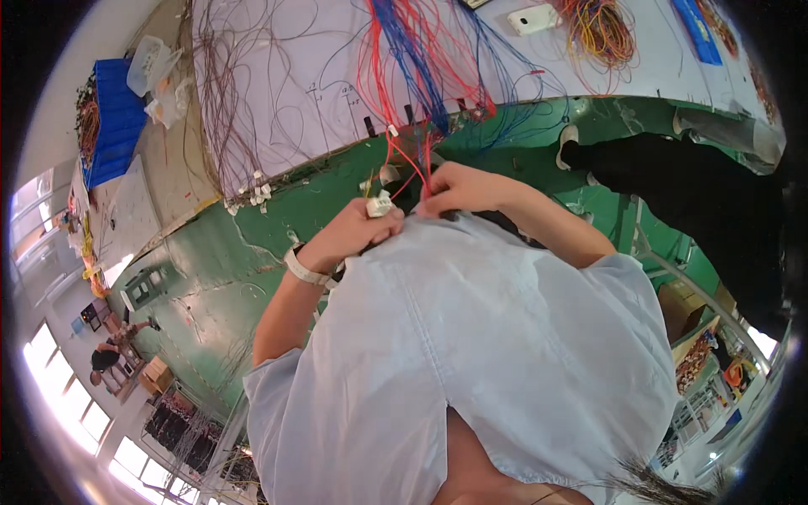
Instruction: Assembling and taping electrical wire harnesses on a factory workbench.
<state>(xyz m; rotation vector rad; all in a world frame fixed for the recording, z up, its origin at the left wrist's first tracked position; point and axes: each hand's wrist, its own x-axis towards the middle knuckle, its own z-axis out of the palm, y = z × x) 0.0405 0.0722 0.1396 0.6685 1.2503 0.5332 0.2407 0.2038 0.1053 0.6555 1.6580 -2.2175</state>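
My left hand [358,229], with a pale band on its wrist, is closed around a small white plastic connector [379,204] close to my chest. My right hand [465,187] is just right of it, and its fingertips pinch thin red wires [411,164]. These run up to a bundle of red and blue wires [421,59] hanging from the white work board [295,93]. The two hands nearly touch. My light blue shirt [471,337] fills the lower middle and hides my palms.
Brown wires [223,101] with white connectors [257,194] hang at the board's left edge. On the board lie a white phone-like object [533,18] and an orange-yellow wire coil [599,29]. A blue crate [114,122] stands left. Another person's black-trousered legs [673,181] stand right on the green floor [210,278].
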